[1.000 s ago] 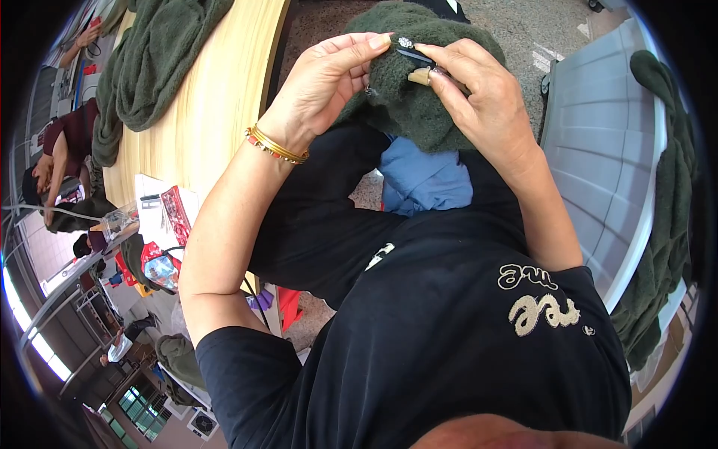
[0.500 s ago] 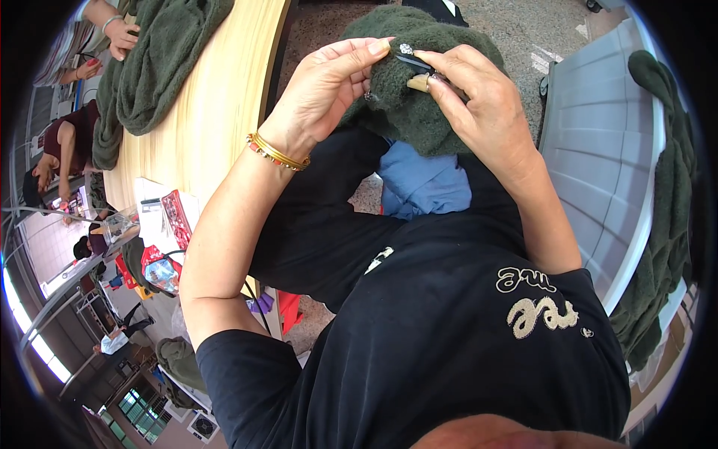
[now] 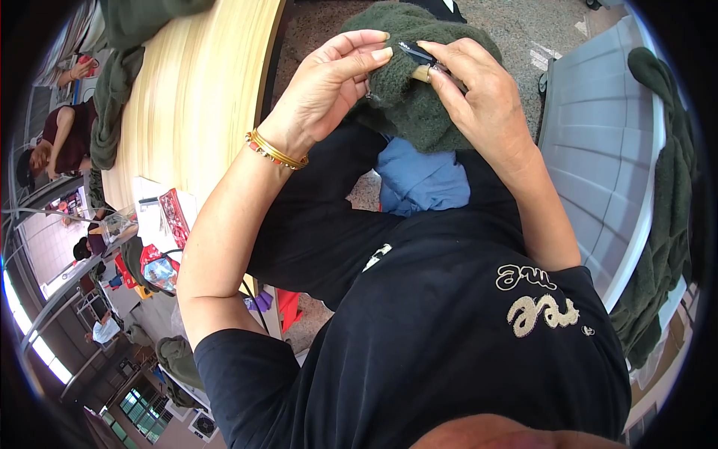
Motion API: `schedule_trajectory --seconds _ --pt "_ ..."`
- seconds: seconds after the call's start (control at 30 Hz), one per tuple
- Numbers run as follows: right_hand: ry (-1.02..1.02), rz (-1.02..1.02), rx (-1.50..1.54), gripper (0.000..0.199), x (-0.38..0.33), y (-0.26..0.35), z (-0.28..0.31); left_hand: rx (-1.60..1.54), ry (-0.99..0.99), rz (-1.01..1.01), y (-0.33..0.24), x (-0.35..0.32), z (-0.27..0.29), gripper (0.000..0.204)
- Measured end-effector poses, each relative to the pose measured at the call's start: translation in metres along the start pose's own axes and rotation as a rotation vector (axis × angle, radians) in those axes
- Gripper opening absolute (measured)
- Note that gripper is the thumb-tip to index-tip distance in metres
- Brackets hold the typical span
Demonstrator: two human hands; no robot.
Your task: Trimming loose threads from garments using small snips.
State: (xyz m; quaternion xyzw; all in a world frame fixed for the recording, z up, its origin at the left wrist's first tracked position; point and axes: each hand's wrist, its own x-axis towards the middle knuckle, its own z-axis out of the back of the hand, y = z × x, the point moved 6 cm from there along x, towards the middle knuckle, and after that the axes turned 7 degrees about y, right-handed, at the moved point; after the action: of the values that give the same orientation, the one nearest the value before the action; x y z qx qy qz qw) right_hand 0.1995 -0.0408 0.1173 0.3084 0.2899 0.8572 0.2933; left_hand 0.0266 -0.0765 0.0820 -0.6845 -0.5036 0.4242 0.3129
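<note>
A fuzzy dark green knitted garment (image 3: 430,112) lies bunched over my lap. In my right hand (image 3: 479,86), closed, is a pair of small black thread snips (image 3: 419,54), their dark tip pointing left against a shiny button (image 3: 404,45) on the knit. A tan piece (image 3: 422,73) shows beside the right fingertips; I cannot tell what it is. My left hand (image 3: 336,75) is at the garment's left side, thumb and forefinger a little apart, with nothing visible between them. Below that hand sits another small shiny button (image 3: 369,95).
A wooden-topped table (image 3: 202,90) runs along my left, with green knitwear (image 3: 116,105) and a red patterned pouch (image 3: 174,217) on it. To my right stands a large grey bin (image 3: 598,142), green knitwear (image 3: 669,202) over its rim. Blue cloth (image 3: 422,179) lies on my lap. Other people work at far left.
My left thumb and forefinger have parted from their pinch. The snips have tilted and now cover more of the button. At the far left table, green knitwear was shifted and a co-worker's hand left it.
</note>
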Motion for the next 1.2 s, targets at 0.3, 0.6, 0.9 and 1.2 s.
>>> schedule_trajectory --seconds 0.3,0.6,0.9,1.2 --pt "0.034 -0.023 0.076 0.030 0.001 -0.013 -0.005 0.019 0.128 0.057 0.003 0.000 -0.006 0.040" --pt "-0.017 0.070 0.016 0.028 0.000 -0.008 -0.001 -0.019 0.139 0.092 0.007 0.003 -0.007 0.038" --pt "0.005 0.123 -0.043 0.035 -0.002 -0.006 -0.003 -0.028 0.113 0.023 0.006 0.002 -0.011 0.032" --pt "0.291 -0.464 1.306 0.037 -0.018 -0.048 -0.042 0.186 0.129 0.065 0.009 0.001 -0.013 0.035"
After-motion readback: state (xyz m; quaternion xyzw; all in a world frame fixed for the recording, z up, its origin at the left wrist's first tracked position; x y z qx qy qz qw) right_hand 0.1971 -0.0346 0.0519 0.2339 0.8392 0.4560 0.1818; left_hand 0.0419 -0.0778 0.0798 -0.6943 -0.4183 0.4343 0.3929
